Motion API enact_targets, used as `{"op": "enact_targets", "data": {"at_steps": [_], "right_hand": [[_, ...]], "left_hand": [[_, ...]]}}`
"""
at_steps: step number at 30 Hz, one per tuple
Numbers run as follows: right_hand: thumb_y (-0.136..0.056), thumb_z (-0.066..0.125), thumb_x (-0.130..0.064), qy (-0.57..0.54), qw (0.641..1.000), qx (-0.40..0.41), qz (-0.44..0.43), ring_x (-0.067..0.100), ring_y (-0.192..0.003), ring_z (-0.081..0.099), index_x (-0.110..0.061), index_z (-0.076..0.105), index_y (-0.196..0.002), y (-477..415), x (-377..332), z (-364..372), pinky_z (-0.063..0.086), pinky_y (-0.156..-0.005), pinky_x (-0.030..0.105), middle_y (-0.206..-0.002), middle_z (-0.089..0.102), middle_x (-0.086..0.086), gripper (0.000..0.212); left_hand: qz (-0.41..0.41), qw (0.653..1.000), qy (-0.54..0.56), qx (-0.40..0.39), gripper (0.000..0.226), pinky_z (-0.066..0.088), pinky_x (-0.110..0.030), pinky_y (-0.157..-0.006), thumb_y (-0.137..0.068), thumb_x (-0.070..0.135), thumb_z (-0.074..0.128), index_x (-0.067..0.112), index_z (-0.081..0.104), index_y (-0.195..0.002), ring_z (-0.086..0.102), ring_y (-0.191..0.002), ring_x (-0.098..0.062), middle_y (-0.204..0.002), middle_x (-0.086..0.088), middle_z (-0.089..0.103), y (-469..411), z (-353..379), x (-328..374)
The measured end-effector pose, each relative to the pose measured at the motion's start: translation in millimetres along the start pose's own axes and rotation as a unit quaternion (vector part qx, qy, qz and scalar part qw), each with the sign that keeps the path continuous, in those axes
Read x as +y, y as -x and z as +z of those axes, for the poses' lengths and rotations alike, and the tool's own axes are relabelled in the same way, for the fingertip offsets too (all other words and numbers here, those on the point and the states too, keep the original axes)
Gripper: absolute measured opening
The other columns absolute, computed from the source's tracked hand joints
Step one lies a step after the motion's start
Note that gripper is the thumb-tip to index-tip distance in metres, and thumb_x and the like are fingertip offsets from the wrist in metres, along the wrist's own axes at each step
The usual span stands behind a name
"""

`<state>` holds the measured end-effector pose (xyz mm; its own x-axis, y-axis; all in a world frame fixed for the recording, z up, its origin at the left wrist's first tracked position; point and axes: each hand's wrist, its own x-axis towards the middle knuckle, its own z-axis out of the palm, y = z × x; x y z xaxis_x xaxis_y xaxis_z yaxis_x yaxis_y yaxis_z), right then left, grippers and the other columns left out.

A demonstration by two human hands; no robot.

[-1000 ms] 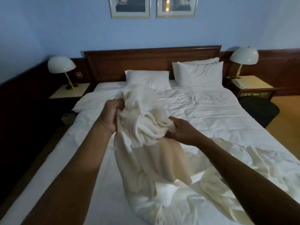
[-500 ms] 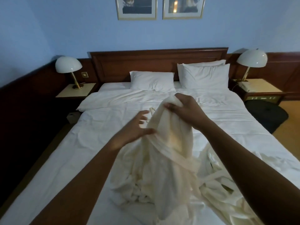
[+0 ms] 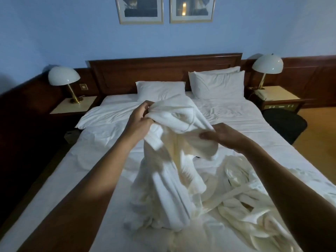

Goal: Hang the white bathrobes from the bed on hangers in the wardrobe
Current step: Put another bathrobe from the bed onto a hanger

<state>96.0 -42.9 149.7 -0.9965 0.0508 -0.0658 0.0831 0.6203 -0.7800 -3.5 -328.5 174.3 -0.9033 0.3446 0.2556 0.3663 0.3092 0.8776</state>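
Fingers of both hands — left hand (image 3: 140,120), right hand (image 3: 221,134) — pinch the lifted bathrobe (image 3: 174,142) over the bed (image 3: 101,142).

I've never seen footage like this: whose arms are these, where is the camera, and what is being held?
No machine here: a person wears a wide-angle camera on the head, so the picture looks forward and down along their own arms. The left hand and right hand both grip one white bathrobe, lifted so its lower part trails on the bed. A second bathrobe lies crumpled on the sheet to the right. Pillows rest by the headboard.
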Motion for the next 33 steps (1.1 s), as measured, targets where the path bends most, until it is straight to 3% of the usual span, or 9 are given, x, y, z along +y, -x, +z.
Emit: {"op": "enact_targets", "data": {"at_steps": [3, 10, 15, 20, 22, 24, 27, 30, 33], "right_hand": [[-0.088, 0.076, -0.021, -0.233, 0.969, 0.080, -0.034, 0.031, -0.074, 0.065, 0.001, 0.067, -0.101, 5, -4, -7, 0.047, -0.070, 0.045, -0.086, 0.069, 0.020, 0.027], [-0.087, 0.077, -0.006, -0.231, 0.945, 0.209, -0.100, 0.013, -0.072, 0.066, -0.009, 0.070, -0.103, 0, -28, -9, 0.054, -0.063, 0.031, -0.083, 0.071, 0.005, 0.018], [-0.086, 0.070, 0.003, -0.276, 0.940, 0.161, -0.119, 0.019, -0.085, 0.070, -0.016, 0.072, -0.111, -7, -36, 7, 0.057, -0.076, 0.041, -0.097, 0.074, 0.008, 0.032], [-0.086, 0.058, 0.014, -0.156, 0.969, -0.005, -0.190, 0.013, -0.087, 0.066, -0.014, 0.069, -0.116, 0, -56, 19, 0.050, -0.070, 0.026, -0.106, 0.072, 0.004, 0.043], [-0.088, 0.054, 0.018, -0.161, 0.965, -0.086, -0.189, 0.017, -0.086, 0.064, -0.007, 0.064, -0.117, 4, -60, 20, 0.049, -0.068, 0.025, -0.106, 0.070, 0.013, 0.040], [-0.092, 0.054, 0.016, -0.185, 0.955, -0.130, -0.194, 0.024, -0.078, 0.058, -0.004, 0.057, -0.118, 8, -61, 17, 0.046, -0.064, 0.028, -0.095, 0.066, 0.024, 0.033], [-0.090, 0.056, 0.008, -0.223, 0.947, -0.119, -0.199, 0.027, -0.072, 0.052, -0.004, 0.053, -0.117, 11, -50, 5, 0.042, -0.059, 0.031, -0.084, 0.064, 0.018, 0.030], [-0.087, 0.055, 0.011, -0.245, 0.949, -0.074, -0.185, 0.025, -0.069, 0.050, -0.007, 0.054, -0.113, 15, -32, -7, 0.040, -0.060, 0.033, -0.081, 0.061, 0.018, 0.031], [-0.079, 0.049, 0.011, -0.299, 0.937, -0.011, -0.182, 0.022, -0.061, 0.052, -0.007, 0.052, -0.107, 22, -17, -20, 0.041, -0.053, 0.028, -0.079, 0.060, 0.019, 0.034]], "left_hand": [[-0.035, 0.998, -0.052, -0.019, 0.028, 0.053, -0.033, -0.078, -0.086, 0.020, 0.069, 0.034, 0.065, -0.110, 0.068, -0.098, -0.016, -0.101, 0.009, 0.072, 0, -10, -16], [-0.097, 0.969, -0.209, -0.088, 0.035, 0.054, -0.040, -0.073, -0.077, 0.042, 0.083, 0.026, 0.058, -0.097, 0.065, -0.085, -0.017, -0.092, 0.006, 0.068, 24, 5, -59], [-0.083, 0.968, -0.218, -0.092, 0.060, 0.043, -0.019, -0.065, -0.076, 0.037, 0.088, 0.027, 0.054, -0.125, 0.061, -0.086, -0.006, -0.106, 0.003, 0.064, 36, 15, -65], [-0.045, 0.993, -0.043, -0.103, 0.109, 0.042, -0.019, -0.095, -0.070, 0.034, 0.095, 0.042, 0.027, -0.156, 0.045, -0.130, -0.005, -0.151, 0.014, 0.038, 35, 22, -33], [-0.040, 0.978, -0.009, -0.206, 0.100, 0.041, -0.022, -0.106, -0.077, 0.024, 0.091, 0.047, 0.032, -0.155, 0.040, -0.141, -0.003, -0.156, 0.018, 0.040, 36, 18, -16], [-0.036, 0.956, 0.004, -0.290, 0.066, 0.052, -0.030, -0.102, -0.084, 0.012, 0.083, 0.036, 0.058, -0.140, 0.060, -0.125, -0.010, -0.136, 0.008, 0.065, 39, 20, -3], [-0.064, 0.952, 0.004, -0.300, 0.029, 0.058, -0.032, -0.089, -0.085, 0.015, 0.083, 0.019, 0.075, -0.113, 0.074, -0.101, -0.017, -0.107, -0.002, 0.078, 48, 30, 5], [-0.110, 0.933, -0.005, -0.344, 0.028, 0.057, -0.029, -0.092, -0.083, 0.026, 0.085, 0.022, 0.078, -0.110, 0.074, -0.102, -0.015, -0.107, 0.003, 0.079, 44, 30, -2], [-0.117, 0.879, -0.166, -0.432, 0.032, 0.056, -0.026, -0.089, -0.078, 0.039, 0.088, 0.027, 0.076, -0.105, 0.073, -0.097, -0.011, -0.100, 0.010, 0.078, 39, 35, -24]]}}
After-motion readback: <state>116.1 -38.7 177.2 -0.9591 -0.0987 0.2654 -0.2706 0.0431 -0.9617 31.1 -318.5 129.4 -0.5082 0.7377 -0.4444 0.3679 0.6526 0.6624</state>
